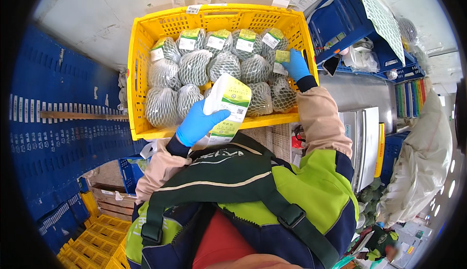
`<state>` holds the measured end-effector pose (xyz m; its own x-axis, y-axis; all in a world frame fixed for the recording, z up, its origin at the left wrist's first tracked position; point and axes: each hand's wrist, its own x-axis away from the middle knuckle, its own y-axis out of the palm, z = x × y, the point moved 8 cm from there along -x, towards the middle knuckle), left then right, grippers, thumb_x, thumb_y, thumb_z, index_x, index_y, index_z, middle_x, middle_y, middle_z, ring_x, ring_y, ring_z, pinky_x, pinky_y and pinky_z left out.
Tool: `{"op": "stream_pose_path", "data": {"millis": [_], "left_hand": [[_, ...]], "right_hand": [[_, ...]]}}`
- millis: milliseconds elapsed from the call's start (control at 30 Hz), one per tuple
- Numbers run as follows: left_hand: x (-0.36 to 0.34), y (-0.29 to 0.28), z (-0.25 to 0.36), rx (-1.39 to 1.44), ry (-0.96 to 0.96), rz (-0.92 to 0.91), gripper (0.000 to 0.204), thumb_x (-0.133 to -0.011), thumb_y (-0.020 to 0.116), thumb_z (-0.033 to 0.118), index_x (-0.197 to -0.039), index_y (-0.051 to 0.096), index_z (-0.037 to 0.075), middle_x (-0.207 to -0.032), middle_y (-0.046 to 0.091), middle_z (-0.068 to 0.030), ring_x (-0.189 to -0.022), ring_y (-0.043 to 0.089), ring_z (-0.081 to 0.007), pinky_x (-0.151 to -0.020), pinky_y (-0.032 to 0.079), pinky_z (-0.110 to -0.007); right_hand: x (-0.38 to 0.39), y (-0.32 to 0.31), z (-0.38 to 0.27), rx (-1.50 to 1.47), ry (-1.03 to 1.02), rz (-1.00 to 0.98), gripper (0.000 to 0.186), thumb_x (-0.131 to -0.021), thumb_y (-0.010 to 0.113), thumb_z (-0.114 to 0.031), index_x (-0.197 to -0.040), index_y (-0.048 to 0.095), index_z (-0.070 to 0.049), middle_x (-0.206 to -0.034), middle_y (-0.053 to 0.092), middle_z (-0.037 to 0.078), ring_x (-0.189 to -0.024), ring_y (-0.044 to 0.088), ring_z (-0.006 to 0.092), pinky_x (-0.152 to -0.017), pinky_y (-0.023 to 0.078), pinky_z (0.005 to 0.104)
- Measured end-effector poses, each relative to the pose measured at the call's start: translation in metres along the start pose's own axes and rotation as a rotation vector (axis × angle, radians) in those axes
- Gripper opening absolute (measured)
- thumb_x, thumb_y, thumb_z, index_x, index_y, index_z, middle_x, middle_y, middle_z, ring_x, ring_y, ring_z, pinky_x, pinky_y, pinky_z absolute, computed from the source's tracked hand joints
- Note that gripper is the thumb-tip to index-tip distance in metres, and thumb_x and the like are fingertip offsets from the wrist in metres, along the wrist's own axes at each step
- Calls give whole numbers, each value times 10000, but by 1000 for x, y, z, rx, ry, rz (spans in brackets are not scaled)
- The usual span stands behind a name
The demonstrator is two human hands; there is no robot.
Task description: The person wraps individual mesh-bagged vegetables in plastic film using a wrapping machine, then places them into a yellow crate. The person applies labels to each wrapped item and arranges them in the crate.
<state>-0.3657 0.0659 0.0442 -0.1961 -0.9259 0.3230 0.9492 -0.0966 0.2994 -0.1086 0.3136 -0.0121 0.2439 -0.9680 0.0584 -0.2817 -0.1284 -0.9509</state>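
Well, yellow crate of netted bundles

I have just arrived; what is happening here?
A person in a lime and navy jacket has, in the blue-gloved left grip, a strip of green, yellow and white paper labels over the near side of a yellow plastic crate. The gloved right grip is at a yellow-green paper label towards the crate's right. Round green goods in white netting sit inside in rows; the back five carry printed labels.

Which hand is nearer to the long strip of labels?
Left: the left hand holds the label strip; the right hand is away to its right, at a separate label.
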Motion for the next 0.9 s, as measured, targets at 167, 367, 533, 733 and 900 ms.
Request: {"op": "stream_pose_path", "data": {"millis": [167,367,533,733,900], "left_hand": [[3,0,5,126,52,88,370,-829,659,99,-1155,556,-43,-1060,642,-113,-930,617,-164,-798,492,-286],[2,14,11,-56,30,88,355,-825,665,101,-1132,567,-48,-1041,650,-110,-921,618,-157,-800,491,-286],[9,23,13,-178,37,51,357,-813,681,131,-1121,580,-17,-985,658,-95,-885,610,-131,-799,480,-270],[17,26,37,-340,313,75,372,-719,757,125,-1032,592,11,-877,609,-59,-827,575,-140,-777,453,-262],[19,41,14,-210,95,40,389,-758,740,121,-1097,589,5,-976,638,-40,-890,574,-88,-815,460,-244]], "right_hand": [[11,-2,-33,147,-283,-118,707,-740,709,-176,-1340,361,-40,-1325,442,196,-1176,465,353,-969,410,394],[31,-17,-63,-1,-473,-232,638,-767,700,-241,-1308,430,-35,-1322,460,183,-1147,507,315,-957,414,370],[138,-40,-161,-1294,-193,-676,341,-812,687,-133,-1104,585,10,-995,631,67,-874,576,107,-786,474,257],[178,-65,-174,-950,-399,-269,168,-774,707,-43,-936,670,-20,-830,654,72,-736,587,95,-666,483,230],[126,-81,-139,-1199,-188,-54,112,-825,649,-37,-929,657,3,-847,661,48,-746,601,107,-683,487,239]]}}
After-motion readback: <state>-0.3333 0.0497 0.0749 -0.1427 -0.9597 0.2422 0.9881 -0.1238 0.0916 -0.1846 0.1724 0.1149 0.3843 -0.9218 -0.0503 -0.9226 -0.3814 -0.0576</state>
